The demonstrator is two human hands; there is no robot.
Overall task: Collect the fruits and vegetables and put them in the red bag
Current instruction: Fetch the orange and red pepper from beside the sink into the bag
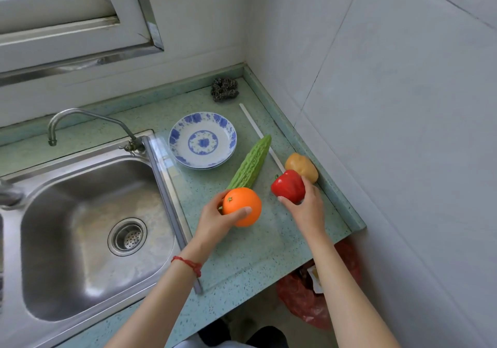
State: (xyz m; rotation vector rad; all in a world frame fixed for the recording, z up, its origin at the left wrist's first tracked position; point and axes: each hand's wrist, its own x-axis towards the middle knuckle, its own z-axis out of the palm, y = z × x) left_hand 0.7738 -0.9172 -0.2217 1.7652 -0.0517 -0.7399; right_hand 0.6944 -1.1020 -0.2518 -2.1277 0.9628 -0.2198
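orange (242, 206) gripped in left hand (216, 220); right hand (305, 204) clasps red pepper (288, 189). beside pepper: potato (301, 167), gourd (250, 163). red bag (304, 296) below surface (242, 261).

We look down from head height, close over the counter (242, 253), facing its far right wall corner.

Plate (203, 140) right of sink (88, 229); gourd (250, 163) between plate and potato (301, 166).
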